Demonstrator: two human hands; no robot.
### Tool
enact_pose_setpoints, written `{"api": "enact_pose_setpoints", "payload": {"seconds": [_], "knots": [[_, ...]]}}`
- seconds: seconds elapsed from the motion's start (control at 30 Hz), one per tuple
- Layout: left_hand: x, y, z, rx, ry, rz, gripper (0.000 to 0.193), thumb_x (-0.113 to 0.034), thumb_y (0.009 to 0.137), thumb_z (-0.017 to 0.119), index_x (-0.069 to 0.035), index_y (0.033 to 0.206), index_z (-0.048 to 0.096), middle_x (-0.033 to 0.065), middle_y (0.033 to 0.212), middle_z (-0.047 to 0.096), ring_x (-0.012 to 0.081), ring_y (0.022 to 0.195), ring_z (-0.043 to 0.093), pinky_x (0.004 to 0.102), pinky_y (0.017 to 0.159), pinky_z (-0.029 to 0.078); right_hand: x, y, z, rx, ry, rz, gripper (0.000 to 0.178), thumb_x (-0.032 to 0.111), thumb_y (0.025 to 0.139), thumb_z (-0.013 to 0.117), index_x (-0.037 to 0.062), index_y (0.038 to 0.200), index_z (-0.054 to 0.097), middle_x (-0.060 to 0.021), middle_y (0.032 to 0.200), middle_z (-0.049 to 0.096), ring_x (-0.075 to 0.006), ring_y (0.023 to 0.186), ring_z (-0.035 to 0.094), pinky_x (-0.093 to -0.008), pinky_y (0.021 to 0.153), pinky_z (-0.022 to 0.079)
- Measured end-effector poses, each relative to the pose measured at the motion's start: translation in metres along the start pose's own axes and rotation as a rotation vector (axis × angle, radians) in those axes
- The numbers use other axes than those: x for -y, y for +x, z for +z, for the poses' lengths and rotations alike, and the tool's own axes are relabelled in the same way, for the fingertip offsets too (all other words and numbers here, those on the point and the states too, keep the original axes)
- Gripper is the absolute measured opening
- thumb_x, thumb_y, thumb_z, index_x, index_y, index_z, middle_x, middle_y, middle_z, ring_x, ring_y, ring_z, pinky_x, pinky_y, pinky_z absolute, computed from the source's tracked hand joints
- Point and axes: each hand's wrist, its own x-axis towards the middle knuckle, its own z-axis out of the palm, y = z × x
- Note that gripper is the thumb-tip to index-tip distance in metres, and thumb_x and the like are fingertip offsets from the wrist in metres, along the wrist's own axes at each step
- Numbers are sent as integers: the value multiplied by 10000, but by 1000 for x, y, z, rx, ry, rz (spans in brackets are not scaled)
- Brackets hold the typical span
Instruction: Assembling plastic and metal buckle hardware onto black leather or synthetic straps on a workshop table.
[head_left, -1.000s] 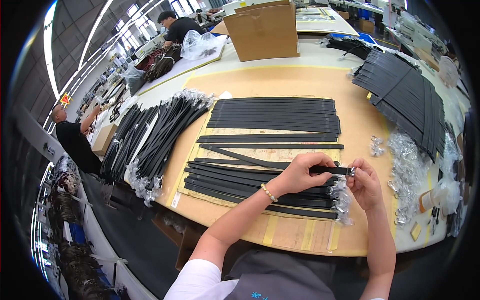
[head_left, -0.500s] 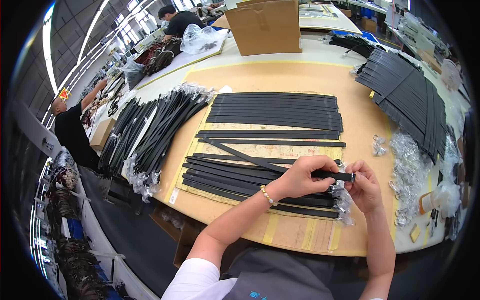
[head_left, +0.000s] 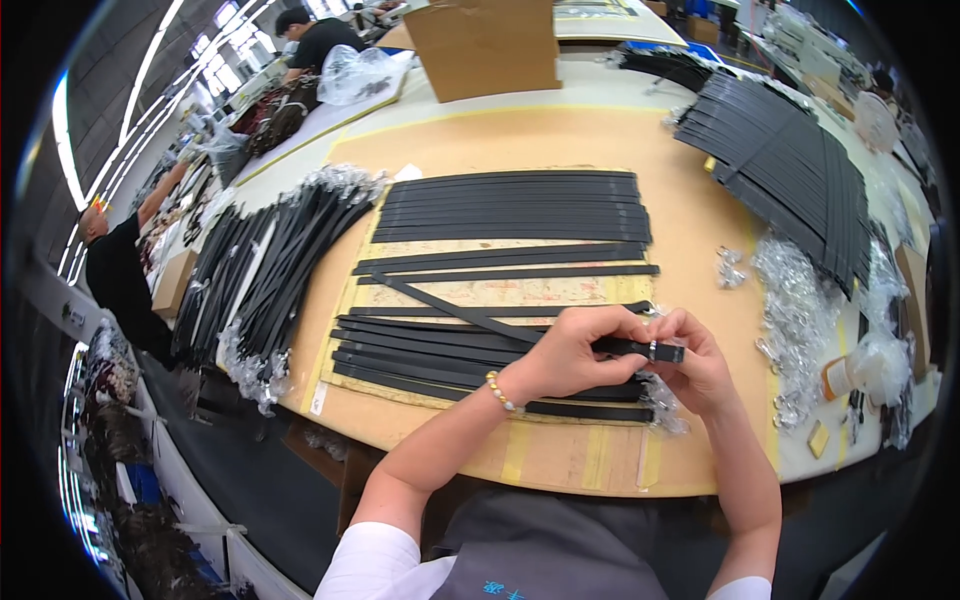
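Above the tan table (head_left: pixel 480 140), one black strap (head_left: pixel 620 347) runs left to right: the left hand (head_left: pixel 572 348) pinches its length; the right hand (head_left: pixel 702 368), nearer the tip (head_left: pixel 675 354), pinches beside a metal ring (head_left: pixel 653 351).

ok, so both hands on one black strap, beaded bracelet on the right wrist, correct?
Wrong wrist: the head view shows the beaded bracelet on the left one. The left hand and right hand are both on one black strap, as you said.
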Motion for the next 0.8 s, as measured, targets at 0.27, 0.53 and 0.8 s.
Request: {"api": "enact_pose_setpoints", "payload": {"seconds": [0.27,0.53,0.8], "knots": [[-9,-2,-5,-28,73,-75,168,21,829,746,19,990,699,49,904,724,78,818,683,222,690,567,0,1,-3,70,24,37,236,65,976,685,8,1201,643,-124,1189,681,-212,1070,686,-367,943,582],[-14,0,1,-2,64,-2,173,51,811,743,18,975,698,46,888,708,90,792,697,237,673,589,-1,-3,-6,79,42,61,219,63,946,724,8,1154,682,-127,1108,727,-203,1022,714,-336,916,591],[-8,0,3,-84,396,202,233,32,707,799,-65,908,729,32,720,655,114,593,617,232,486,465,10,-3,5,13,-169,67,223,89,920,766,26,1106,661,-54,1027,713,-121,937,689,-282,866,572]]}}
